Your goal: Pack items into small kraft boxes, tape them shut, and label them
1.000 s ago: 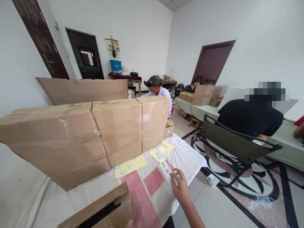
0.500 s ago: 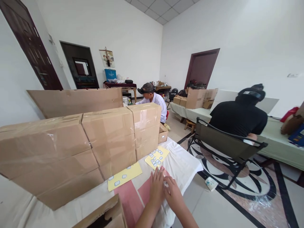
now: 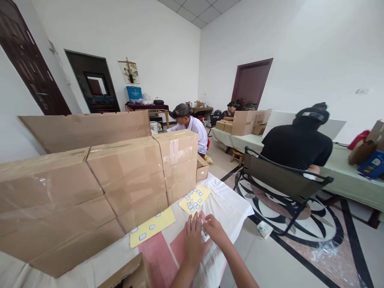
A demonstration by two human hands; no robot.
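Note:
My left hand (image 3: 193, 238) lies with its fingers stretched out over a pink sheet (image 3: 177, 245) on the white-covered table. Close beside it, my right hand (image 3: 215, 230) has its fingers curled together. A small whitish thing shows between the hands, too covered to name. Just beyond my fingertips is a yellow sheet (image 3: 204, 193) with several small white, dark-edged pieces. Farther left, a second yellow sheet (image 3: 164, 222) carries a few similar pieces, among them one white piece (image 3: 142, 237). Another pink sheet (image 3: 159, 256) lies left of my left hand.
Stacked taped cardboard boxes (image 3: 129, 176) wall off the table's far left side. An open cardboard box (image 3: 127, 274) stands at the near edge. One person in black (image 3: 297, 148) sits at right by a folding chair (image 3: 285, 176); another in a pale shirt (image 3: 196, 134) sits beyond the boxes.
My right hand has shifted slightly away from my left, opening a small gap where something whitish shows. My left hand stays on the pink sheet. The view has turned slightly right.

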